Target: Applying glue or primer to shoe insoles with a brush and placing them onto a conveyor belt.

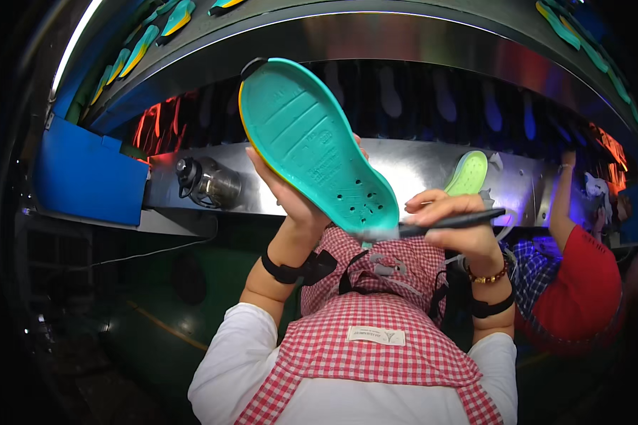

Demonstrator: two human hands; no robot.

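The teal sole (308, 134) is raised above the near edge of the metal bench (262, 202), in the grip of the left hand (295, 202). The thumb lies along its left side; fingertips show at its right side. Its long axis runs from upper left to lower right, so the perforated end points toward the right hand (471, 241), which is nearer to that end. The right hand is closed around the black handle of a brush (412, 230). The handle lies nearly level; the pale, blurred brush tip points left at the lower rim of the perforated end. Contact cannot be confirmed.

The sole's visible face is smooth and slightly glossy, with shallow transverse grooves, raised marks and a cluster of small dark holes. A yellow band follows the left side; a black patch covers the upper end.

On the bench, a light-green sole (469, 173) lies beyond the right hand, and a dark bottle (216, 184) stands near the left end. A co-worker in red (581, 290) is at the right.
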